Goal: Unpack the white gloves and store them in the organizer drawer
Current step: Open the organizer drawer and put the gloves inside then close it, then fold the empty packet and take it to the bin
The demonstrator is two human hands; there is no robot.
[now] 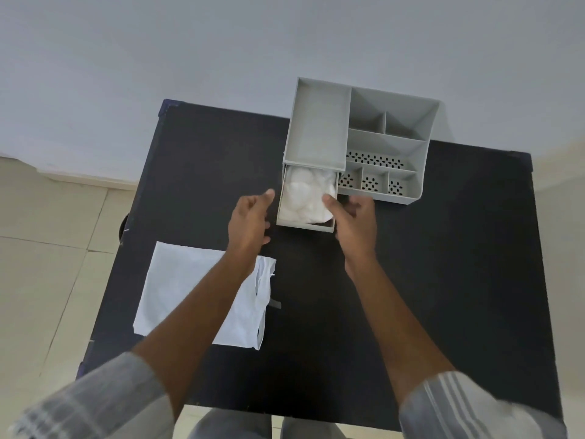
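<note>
A grey organizer (319, 128) stands at the far middle of the black table (443, 264). Its drawer (304, 226) is pulled out toward me and holds the bunched white gloves (304, 194). My right hand (354, 223) is at the drawer's right side, thumb resting on the gloves' right edge, fingers curled beside the drawer wall. Just left of the drawer my left hand (250, 220) hovers with fingers apart, holding nothing. The flat white packaging bag (183, 286) lies on the table's near left, partly under my left forearm.
The organizer's right half has several open compartments (386, 147), some with perforated floors. The table's far edge meets a pale wall; a tiled floor (47, 248) shows to the left. A small strip of tape (274, 304) lies beside the bag.
</note>
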